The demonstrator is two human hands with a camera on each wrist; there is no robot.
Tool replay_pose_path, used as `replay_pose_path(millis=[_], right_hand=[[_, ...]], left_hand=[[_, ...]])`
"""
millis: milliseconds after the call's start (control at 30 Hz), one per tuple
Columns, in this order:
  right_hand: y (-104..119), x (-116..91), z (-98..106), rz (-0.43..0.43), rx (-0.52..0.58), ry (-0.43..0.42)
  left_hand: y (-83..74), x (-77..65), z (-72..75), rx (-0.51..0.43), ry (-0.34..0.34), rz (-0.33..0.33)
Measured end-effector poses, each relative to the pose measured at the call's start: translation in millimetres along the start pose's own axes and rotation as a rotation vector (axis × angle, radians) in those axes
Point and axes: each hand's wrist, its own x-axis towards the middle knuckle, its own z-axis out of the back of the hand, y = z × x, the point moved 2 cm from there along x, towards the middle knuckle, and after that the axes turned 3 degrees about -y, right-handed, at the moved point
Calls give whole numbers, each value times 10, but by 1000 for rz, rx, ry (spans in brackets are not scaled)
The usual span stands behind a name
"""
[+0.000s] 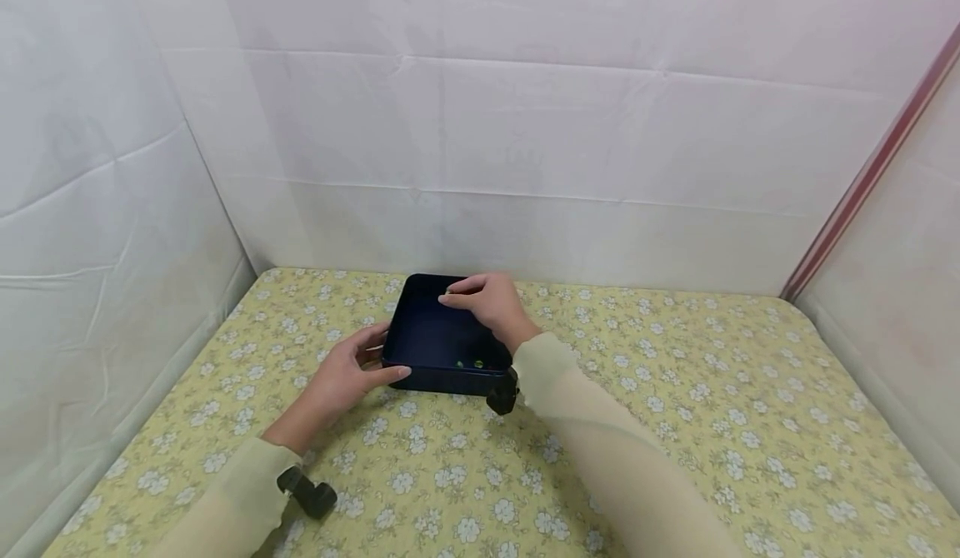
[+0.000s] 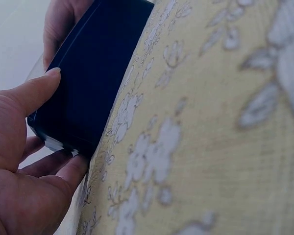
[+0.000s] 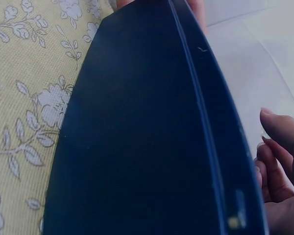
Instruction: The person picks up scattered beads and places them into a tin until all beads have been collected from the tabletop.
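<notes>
A dark blue open-topped box rests on the flowered cloth. My left hand grips its near left corner, the thumb along the front wall and the other fingers round the left side. In the left wrist view the thumb presses on the box wall. Over the far right part of the box, my right hand pinches a small marble between thumb and fingertips, mostly hidden by them. Two green marbles lie on the box floor near the front wall. The right wrist view shows the right hand beyond the box rim.
A yellow cloth with white flowers covers the table. White sheeting hangs behind it and along both sides. A dark red strip runs up the right corner. Black wrist mounts sit at both cuffs.
</notes>
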Motion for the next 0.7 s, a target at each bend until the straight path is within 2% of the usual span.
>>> replay_pose_path(millis=[300,700], right_hand=[[-24,34,-62,-85,-12,-4],[-92,146,-98,-113,-74,-10]], left_hand=[[4,-11,-4,-4,7,-2],[-17,-6,5,-4,4,-1]])
